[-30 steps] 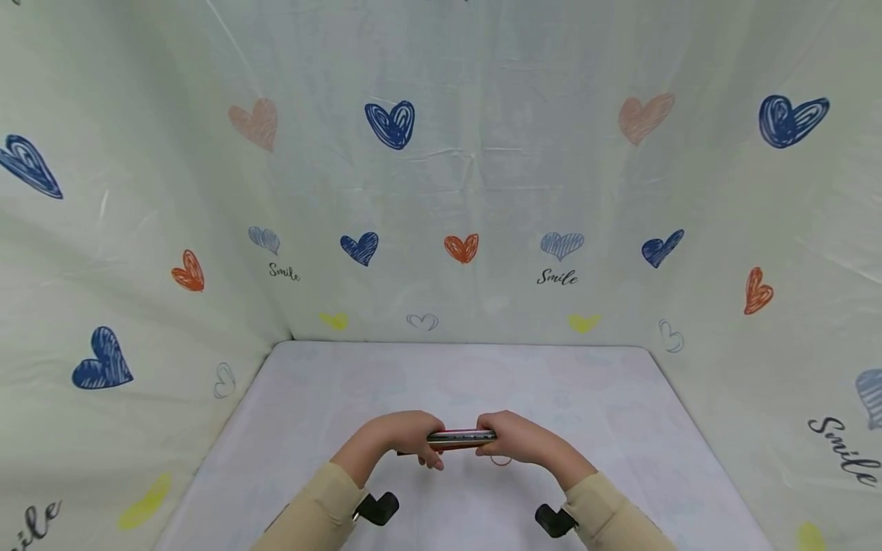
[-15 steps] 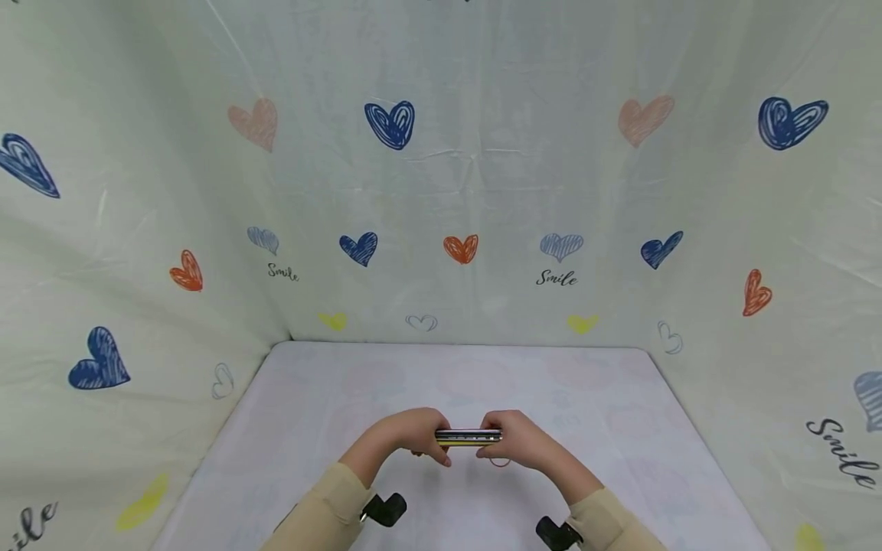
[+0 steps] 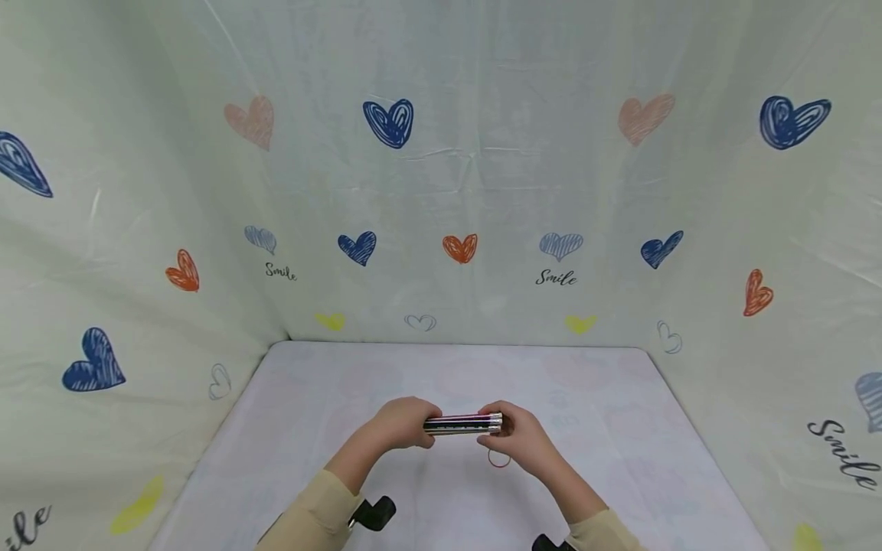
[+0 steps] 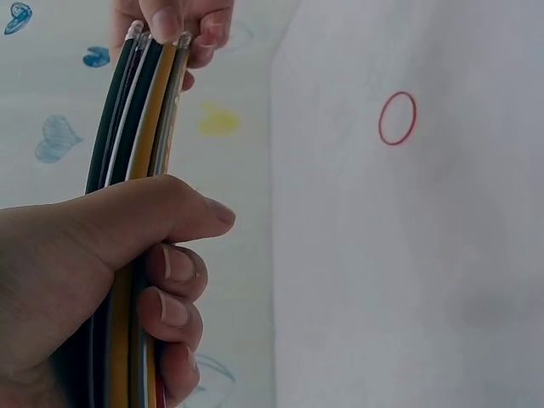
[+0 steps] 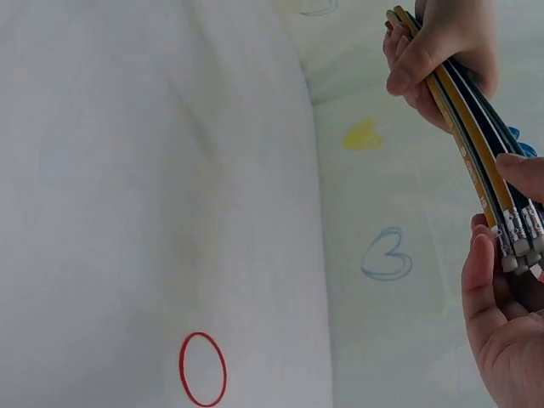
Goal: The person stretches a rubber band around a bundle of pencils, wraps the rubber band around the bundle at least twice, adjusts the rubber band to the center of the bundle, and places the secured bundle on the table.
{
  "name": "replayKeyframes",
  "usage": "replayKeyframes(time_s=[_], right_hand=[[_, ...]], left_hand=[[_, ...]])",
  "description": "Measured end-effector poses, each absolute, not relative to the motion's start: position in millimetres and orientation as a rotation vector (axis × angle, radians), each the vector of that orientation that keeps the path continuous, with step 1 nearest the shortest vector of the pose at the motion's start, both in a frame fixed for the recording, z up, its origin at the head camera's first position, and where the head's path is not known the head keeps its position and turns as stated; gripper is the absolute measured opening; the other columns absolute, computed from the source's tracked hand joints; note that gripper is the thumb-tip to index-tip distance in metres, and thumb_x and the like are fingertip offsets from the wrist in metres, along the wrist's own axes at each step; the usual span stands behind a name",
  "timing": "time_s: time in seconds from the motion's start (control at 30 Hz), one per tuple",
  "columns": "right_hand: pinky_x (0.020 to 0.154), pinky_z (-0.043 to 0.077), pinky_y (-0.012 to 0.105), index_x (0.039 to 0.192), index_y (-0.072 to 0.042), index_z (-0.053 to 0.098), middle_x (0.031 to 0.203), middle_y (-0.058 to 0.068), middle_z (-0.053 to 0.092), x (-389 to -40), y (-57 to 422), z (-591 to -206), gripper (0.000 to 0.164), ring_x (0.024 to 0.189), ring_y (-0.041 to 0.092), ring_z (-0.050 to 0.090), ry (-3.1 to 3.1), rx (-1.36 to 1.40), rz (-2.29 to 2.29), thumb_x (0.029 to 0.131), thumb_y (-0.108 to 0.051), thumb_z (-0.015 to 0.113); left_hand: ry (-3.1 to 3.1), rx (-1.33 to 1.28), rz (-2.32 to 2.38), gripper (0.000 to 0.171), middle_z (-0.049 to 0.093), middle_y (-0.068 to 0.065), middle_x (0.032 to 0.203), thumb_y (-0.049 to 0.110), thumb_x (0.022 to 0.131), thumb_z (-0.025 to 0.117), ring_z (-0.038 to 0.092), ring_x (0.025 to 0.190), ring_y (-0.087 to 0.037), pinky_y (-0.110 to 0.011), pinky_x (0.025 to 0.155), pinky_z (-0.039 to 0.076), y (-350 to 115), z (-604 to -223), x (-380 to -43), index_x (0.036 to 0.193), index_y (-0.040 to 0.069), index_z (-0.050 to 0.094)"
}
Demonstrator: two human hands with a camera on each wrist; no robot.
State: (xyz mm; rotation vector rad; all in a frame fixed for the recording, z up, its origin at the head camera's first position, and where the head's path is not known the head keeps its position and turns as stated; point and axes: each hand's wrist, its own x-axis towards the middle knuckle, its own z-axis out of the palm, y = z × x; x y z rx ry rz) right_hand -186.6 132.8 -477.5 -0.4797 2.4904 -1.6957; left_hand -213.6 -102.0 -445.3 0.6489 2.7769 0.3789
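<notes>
Left hand [image 3: 405, 422] and right hand [image 3: 518, 440] together hold a bundle of pencils [image 3: 460, 425] above the desk [image 3: 448, 513], midway between its side edges. Cream sleeves [image 3: 313, 509] of folded-looking cloth end below the bare wrists, each with a black device [image 3: 374, 514] beside the cuff. Both forearms slant inward from the desk's near side, the wrists bent toward each other.

Beneath the right hand, a thin red band [image 5: 181, 365] lies on the desk as a smooth, rounded loop, apart from the pencils.

Slim, straight-sided and smooth, the pencils are mostly dark green and yellow, some with pale stripes; they overlap too much to count. The bundle runs roughly parallel to the desk's far edge. The left hand's fingers are curled round the shafts, its thumb laid across them. The right hand grips the other end more lightly, thumb on one side and fingers on the other, beside silvery ferrules and pale, blunt erasers [image 5: 521, 246].

The desk has a white, faintly mottled top with rounded far corners. Past its far and side edges hangs a pale, creased, slightly glossy curtain [image 3: 482, 184], printed with scribbled hearts [image 3: 460, 249] in blue, orange, pink and yellow and the word "Smile" [image 3: 556, 278].
</notes>
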Motion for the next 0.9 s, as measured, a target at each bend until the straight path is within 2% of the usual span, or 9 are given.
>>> replayKeyframes(time_s=[0.2,0.3,0.53,0.67,0.8,0.9], right_hand=[[0.082,0.05,0.025,0.128,0.0,0.054,0.116,0.018,0.062,-175.7,122.0,-471.0,0.052,0.1,0.021,0.062,2.4,-0.533,-1.926,0.081,-0.001,0.077],[0.083,0.05,0.025,0.131,0.001,0.052,0.121,0.02,0.06,-168.3,114.5,-459.6,0.054,0.107,0.026,0.058,2.391,-0.549,-1.982,0.083,-0.001,0.076],[0.075,0.052,0.024,0.125,-0.003,0.057,0.115,0.018,0.063,-160.1,103.1,-447.1,0.044,0.103,0.031,0.059,2.413,-0.405,-2.051,0.083,0.001,0.074],[0.073,0.051,0.025,0.114,-0.004,0.063,0.104,0.011,0.067,-162.1,100.8,-453.5,0.03,0.094,0.023,0.061,2.485,-0.38,-2.049,0.085,-0.001,0.073],[0.069,0.049,0.027,0.1,-0.009,0.069,0.093,0.001,0.067,-170.1,103.2,-470.6,0.008,0.083,0.012,0.06,2.557,-0.349,-1.99,0.092,-0.009,0.067],[0.067,0.05,0.029,0.095,-0.01,0.07,0.085,0.0,0.065,-175.3,107.6,-480.7,0.009,0.075,0.014,0.058,2.535,-0.358,-1.96,0.096,-0.015,0.062]], left_hand=[[2.797,0.698,0.403,0.016,0.055,0.012,0.068,0.017,0.077,0.081,0.05,0.062,-0.009,-0.029,0.062,0.043,-106.8,-443.5,-211.0,0.086,0.02,0.068],[2.798,0.707,0.41,0.016,0.055,0.013,0.069,0.019,0.077,0.081,0.05,0.063,-0.008,-0.029,0.062,0.043,-106.2,-443.0,-208.7,0.087,0.02,0.068],[2.805,0.685,0.399,0.015,0.055,0.013,0.07,0.023,0.079,0.081,0.051,0.063,-0.009,-0.028,0.062,0.044,-99.0,-439.4,-204.0,0.088,0.021,0.069],[2.823,0.689,0.351,0.016,0.055,0.012,0.069,0.025,0.08,0.081,0.051,0.061,-0.008,-0.028,0.061,0.043,-95.3,-435.0,-201.0,0.088,0.021,0.068],[2.858,0.727,0.276,0.015,0.054,0.014,0.067,0.025,0.08,0.081,0.049,0.059,-0.008,-0.027,0.06,0.042,-93.0,-432.8,-199.7,0.086,0.021,0.067],[2.889,0.764,0.224,0.015,0.053,0.015,0.065,0.024,0.08,0.081,0.048,0.058,-0.007,-0.027,0.059,0.041,-92.4,-433.1,-199.3,0.084,0.021,0.067]])
